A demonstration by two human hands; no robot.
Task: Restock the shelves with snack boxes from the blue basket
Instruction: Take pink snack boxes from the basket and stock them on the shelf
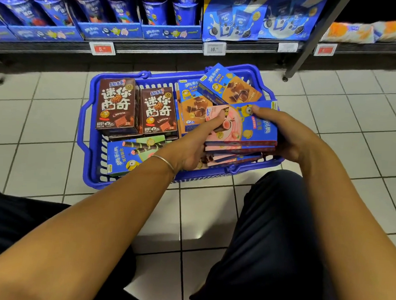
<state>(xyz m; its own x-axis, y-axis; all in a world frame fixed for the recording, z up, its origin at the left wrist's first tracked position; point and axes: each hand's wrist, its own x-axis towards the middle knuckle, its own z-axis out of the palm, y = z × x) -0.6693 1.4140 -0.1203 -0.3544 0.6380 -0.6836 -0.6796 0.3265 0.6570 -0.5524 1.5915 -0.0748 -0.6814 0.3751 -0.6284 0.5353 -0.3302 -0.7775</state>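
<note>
The blue basket (88,130) stands on the tiled floor in front of the shelf. Over its right side I hold a stack of pink-and-blue snack boxes (250,132). My left hand (199,145) grips the stack's left end, thumb on top. My right hand (282,133) grips the right end, fingers curled over the far edge. Inside the basket stand two brown cookie boxes (137,107), several orange-and-blue boxes (220,91) and a green-and-blue box (132,155).
The low shelf (152,48) runs across the back, filled with blue snack cups and bags, with price tags (214,49) on its edge. A grey upright post (313,39) rises at right. My knees in dark trousers flank the basket's near side.
</note>
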